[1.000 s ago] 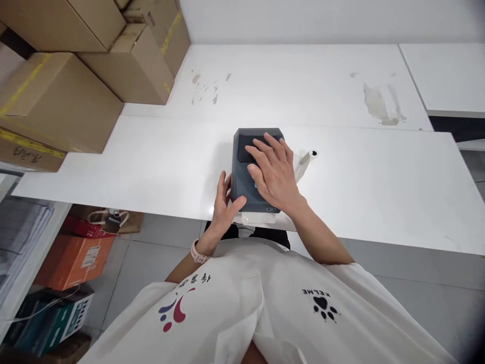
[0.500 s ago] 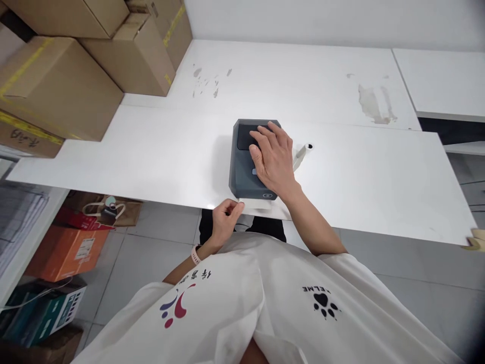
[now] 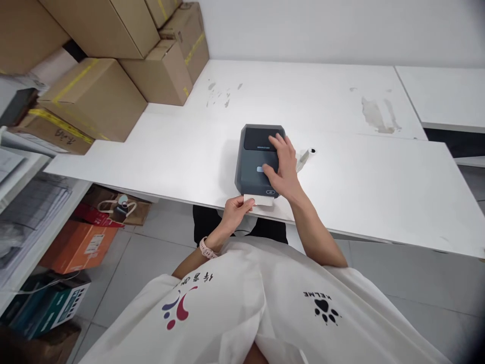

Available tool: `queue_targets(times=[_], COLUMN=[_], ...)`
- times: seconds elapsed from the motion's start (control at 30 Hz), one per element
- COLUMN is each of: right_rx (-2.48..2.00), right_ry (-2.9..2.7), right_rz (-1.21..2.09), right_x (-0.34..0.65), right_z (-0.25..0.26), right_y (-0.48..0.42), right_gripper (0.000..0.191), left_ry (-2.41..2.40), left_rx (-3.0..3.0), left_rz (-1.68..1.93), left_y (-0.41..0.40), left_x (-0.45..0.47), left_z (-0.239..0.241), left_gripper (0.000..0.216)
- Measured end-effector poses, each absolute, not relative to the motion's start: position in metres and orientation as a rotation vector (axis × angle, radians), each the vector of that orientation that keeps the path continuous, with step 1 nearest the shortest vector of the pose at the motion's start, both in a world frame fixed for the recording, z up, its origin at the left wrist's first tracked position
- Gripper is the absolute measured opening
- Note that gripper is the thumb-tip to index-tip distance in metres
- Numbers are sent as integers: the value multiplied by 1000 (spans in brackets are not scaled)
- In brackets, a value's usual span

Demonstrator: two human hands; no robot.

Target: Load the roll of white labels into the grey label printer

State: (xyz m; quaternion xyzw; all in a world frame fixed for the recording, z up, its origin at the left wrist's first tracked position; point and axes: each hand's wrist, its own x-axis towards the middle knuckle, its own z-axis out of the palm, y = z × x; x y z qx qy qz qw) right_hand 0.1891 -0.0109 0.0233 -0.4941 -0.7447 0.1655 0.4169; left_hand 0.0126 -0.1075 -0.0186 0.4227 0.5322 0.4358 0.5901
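Note:
A dark grey label printer (image 3: pixel 250 172) lies on the white table, close to its front edge. From the printer's near side sticks out a short white strip of label paper (image 3: pixel 261 200). My left hand (image 3: pixel 235 211) pinches the left end of that paper between thumb and fingers. Resting over the right side of the printer is my right hand (image 3: pixel 286 169), its fingers spread. The right thumb touches the top by a small light button (image 3: pixel 259 169). To the right of the printer, partly behind my right hand, is a thin white piece with a round dark-centred end (image 3: pixel 312 151).
Cardboard boxes (image 3: pixel 94 96) with yellow tape are stacked at the table's left back. The white tabletop (image 3: pixel 359 187) runs right, with worn patches near the wall. Below on the left, an orange box (image 3: pixel 79 247) and a shelf (image 3: pixel 34 227) stand beside the floor.
My right hand has slid right, baring more of the printer's top and the button. My left hand has come further onto the paper. The view has shifted slightly.

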Motion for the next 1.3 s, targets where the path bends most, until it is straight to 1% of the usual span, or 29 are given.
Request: queue_targets(times=[0.1, 0.17, 0.43, 0.5, 0.6, 0.63, 0.7, 0.77, 0.83, 0.93, 1.13, 1.3], right_rx=[-1221, -1222, -1297, -1300, -1321, -1328, -1348, -1361, -1351, -1321, -1256, -1219], right_ry=[-1785, -1730, -1743, -1692, -1491, -1413, -1315, -1315, -1360, -1383, -1302, -1293], right_rz=[599, 660, 564, 570, 676, 726, 787, 779, 743, 718, 788, 782], right_x=[197, 197, 185, 184, 184, 183, 183, 184, 184, 184, 186, 191], right_z=[13, 10, 22, 18, 6, 2, -4, -4, -2, 1, -5, -2], right_y=[-20, -22, -20, -23, -38, -46, -64, -79, -89, -92, -88, -79], right_gripper=[71, 74, 71, 71, 72, 72, 70, 63, 58, 56, 56, 60], left_ry=[1254, 1251, 1263, 1377, 1535, 1525, 1440, 1361, 1330, 1305, 1160, 1090], left_rx=[990, 992, 1045, 1102, 1184, 1233, 1340, 1399, 1402, 1330, 1196, 1185], left_rz=[997, 983, 948, 1103, 1391, 1400, 1308, 1218, 1208, 1244, 1350, 1368], left_y=[-106, -103, -107, -111, -109, -107, -101, -95, -92, -91, -90, -80], left_x=[12, 12, 7, 2, -5, -6, -7, -7, -6, -6, -8, -13], left_z=[-23, -23, -15, -11, -5, -4, -3, -4, -5, -8, -12, 9], left_gripper=[43, 44, 48, 50, 43, 43, 53, 61, 64, 62, 56, 54])
